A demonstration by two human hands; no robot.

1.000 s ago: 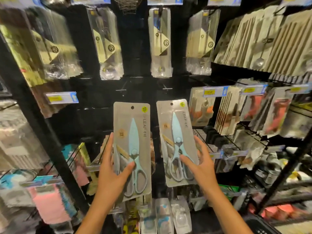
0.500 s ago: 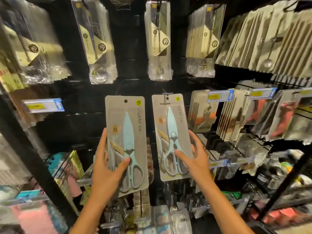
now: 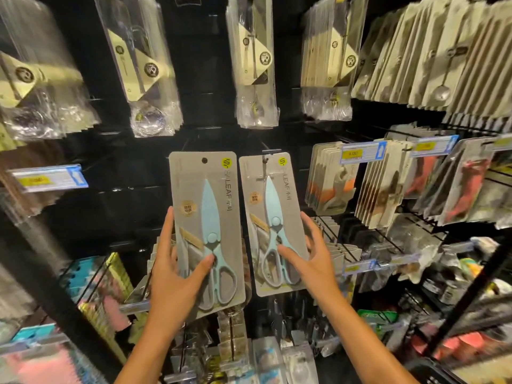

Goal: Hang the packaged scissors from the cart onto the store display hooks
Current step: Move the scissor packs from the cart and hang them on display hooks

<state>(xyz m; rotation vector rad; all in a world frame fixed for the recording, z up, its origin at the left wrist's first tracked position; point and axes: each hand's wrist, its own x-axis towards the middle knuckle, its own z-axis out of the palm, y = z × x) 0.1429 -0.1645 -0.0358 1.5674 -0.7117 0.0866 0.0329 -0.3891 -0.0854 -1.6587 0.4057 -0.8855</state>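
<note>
Two grey cards, each with pale blue scissors, are held up side by side before a black display wall. My left hand [image 3: 177, 275] grips the left scissors pack [image 3: 207, 195], thumb across the front and fingers behind; its hang hole is free. My right hand [image 3: 310, 259] holds the right scissors pack [image 3: 270, 189] by its lower right edge. The top of that pack sits at a thin metal display hook [image 3: 267, 153], and the hook's wire appears to run through its hole. The cart is out of view.
Clear-wrapped utensil packs [image 3: 255, 65] hang in rows above. Grey and orange carded goods [image 3: 388, 184] fill hooks at the right, behind a yellow price tag [image 3: 357, 153]. Another price tag [image 3: 50, 178] sticks out at left. Low hooks with small packs [image 3: 230, 333] crowd below my hands.
Both packs have risen toward the empty middle row. The right pack's top has reached the hook and slid onto it. The left pack stays in my left hand, a little higher.
</note>
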